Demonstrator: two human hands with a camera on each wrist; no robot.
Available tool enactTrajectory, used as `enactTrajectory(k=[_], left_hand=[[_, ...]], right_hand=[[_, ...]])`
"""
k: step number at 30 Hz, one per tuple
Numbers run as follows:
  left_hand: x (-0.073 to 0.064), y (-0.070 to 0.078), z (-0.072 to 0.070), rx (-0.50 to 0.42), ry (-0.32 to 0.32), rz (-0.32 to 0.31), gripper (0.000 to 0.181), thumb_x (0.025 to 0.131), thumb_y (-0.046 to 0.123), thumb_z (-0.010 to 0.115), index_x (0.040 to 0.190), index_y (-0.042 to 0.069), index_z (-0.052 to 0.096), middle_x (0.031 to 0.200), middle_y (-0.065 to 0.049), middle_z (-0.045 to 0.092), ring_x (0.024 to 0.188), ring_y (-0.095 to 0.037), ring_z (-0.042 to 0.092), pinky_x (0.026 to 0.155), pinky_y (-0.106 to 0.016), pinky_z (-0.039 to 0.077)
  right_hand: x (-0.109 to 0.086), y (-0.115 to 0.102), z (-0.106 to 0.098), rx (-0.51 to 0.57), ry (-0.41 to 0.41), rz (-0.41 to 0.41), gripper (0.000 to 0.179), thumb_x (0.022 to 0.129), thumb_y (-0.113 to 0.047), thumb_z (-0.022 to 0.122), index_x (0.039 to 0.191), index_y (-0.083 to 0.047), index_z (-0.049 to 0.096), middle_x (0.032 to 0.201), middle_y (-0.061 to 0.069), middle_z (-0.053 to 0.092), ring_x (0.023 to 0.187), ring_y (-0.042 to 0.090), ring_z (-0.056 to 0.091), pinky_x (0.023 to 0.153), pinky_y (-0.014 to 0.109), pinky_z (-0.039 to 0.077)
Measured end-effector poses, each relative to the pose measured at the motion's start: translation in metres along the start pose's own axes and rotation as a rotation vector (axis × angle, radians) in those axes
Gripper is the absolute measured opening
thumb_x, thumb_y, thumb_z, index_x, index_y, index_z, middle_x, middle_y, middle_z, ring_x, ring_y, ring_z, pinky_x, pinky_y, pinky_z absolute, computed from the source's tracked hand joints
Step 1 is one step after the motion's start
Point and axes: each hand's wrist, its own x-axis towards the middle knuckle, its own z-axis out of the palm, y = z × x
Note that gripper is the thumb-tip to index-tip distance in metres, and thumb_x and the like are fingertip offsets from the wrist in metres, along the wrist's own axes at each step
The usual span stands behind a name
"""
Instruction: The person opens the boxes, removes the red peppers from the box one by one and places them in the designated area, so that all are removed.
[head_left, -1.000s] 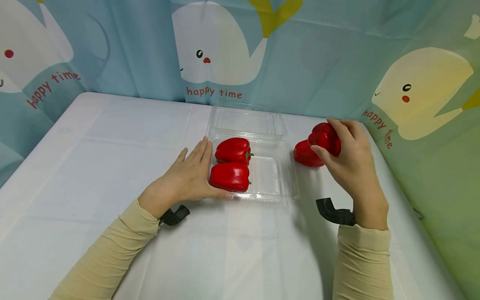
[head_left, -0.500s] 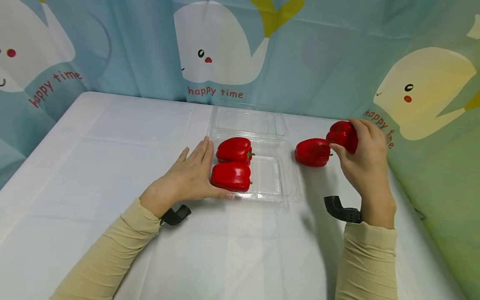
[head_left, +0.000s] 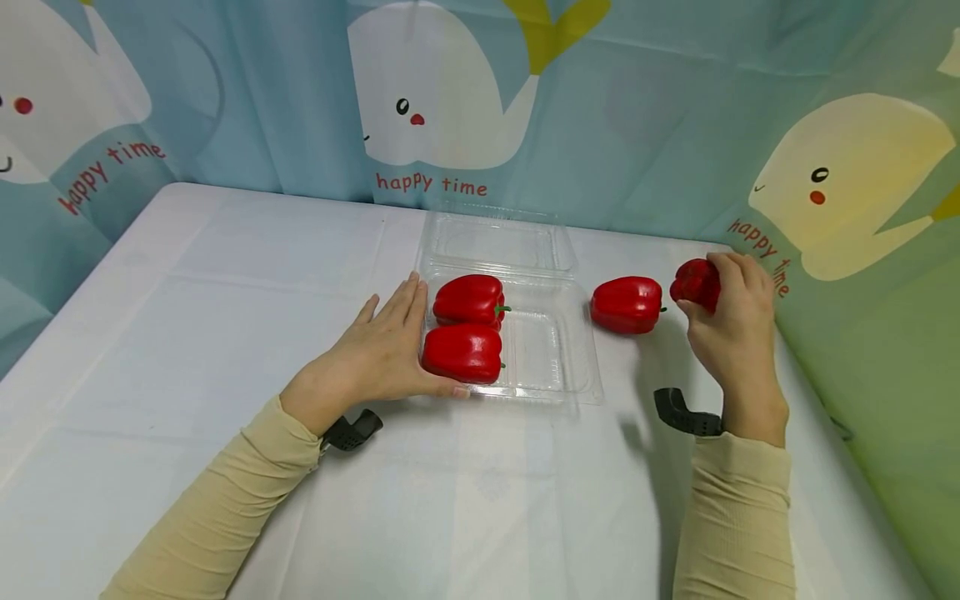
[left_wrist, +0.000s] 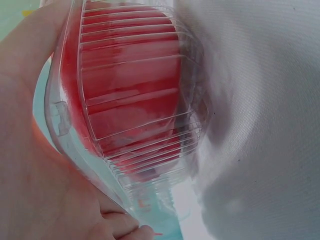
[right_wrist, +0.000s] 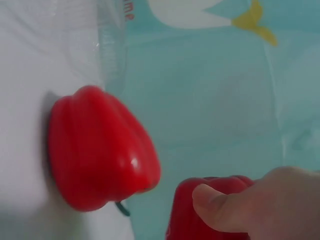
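Note:
My left hand (head_left: 375, 350) rests with straight, spread fingers along the left edge of a clear plastic clamshell box (head_left: 532, 350). Inside its left half lie two red bell peppers, a rear one (head_left: 468, 300) and a front one (head_left: 462, 353), stems to the right. In the left wrist view red shows through the ribbed box wall (left_wrist: 130, 75). My right hand (head_left: 738, 325) grips another red bell pepper (head_left: 696, 283) between thumb and fingers, near the table's back right corner. Between box and right hand a loose bell pepper (head_left: 627, 305) lies on its side, also large in the right wrist view (right_wrist: 100, 150).
The box's lid (head_left: 495, 242) lies folded back, toward the curtain. A white cloth covers the table (head_left: 465, 500). A printed curtain (head_left: 645, 125) hangs close behind the table and along its right side.
My right hand has carried its bell pepper to the right, away from the loose one, then slightly lower. The loose pepper is now fully in sight. My left hand stays on the box.

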Motion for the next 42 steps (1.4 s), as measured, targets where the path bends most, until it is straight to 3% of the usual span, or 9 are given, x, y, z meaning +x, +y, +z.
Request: enactTrajectory(k=[12,26,34,42], left_hand=[[0.0,-0.001,0.0,-0.011,0.004,-0.003,0.138,0.068,0.086,0.06,0.158,0.001,0.001,0.168,-0.014,-0.001,0.156,-0.03,0.004,0.123,-0.06,0.01],[0.001,0.0,-0.001,-0.015,-0.006,-0.011,0.138,0.067,0.086,0.061,0.158,0.001,0.0,0.168,-0.013,-0.002,0.156,-0.029,0.003,0.123,-0.06,0.009],[0.002,-0.001,0.0,-0.013,0.001,-0.012,0.138,0.067,0.086,0.061,0.158,0.001,0.002,0.168,-0.014,-0.001,0.156,-0.029,0.004,0.123,-0.06,0.009],[0.001,0.0,0.0,-0.015,-0.002,-0.013,0.139,0.067,0.086,0.061,0.158,0.001,0.001,0.168,-0.014,-0.001,0.156,-0.029,0.003,0.123,-0.06,0.009]], right_hand=[[0.002,0.027,0.012,-0.065,-0.088,0.067,0.055,0.086,0.003,0.062,0.138,0.007,0.045,0.143,0.029,0.041,0.142,0.045,0.028,0.113,0.065,0.029],[0.002,0.05,0.028,-0.086,-0.157,-0.016,0.053,0.079,0.005,0.061,0.13,0.01,0.049,0.135,0.033,0.044,0.135,0.053,0.029,0.114,0.067,0.02],[0.001,0.048,0.032,-0.095,-0.265,0.051,0.061,0.081,0.004,0.059,0.139,0.007,0.043,0.155,0.03,0.025,0.147,0.051,0.007,0.119,0.067,0.005],[-0.002,0.049,0.036,-0.051,-0.183,0.067,0.057,0.081,0.003,0.057,0.137,0.006,0.045,0.151,0.034,0.026,0.145,0.051,0.013,0.117,0.067,0.011]])
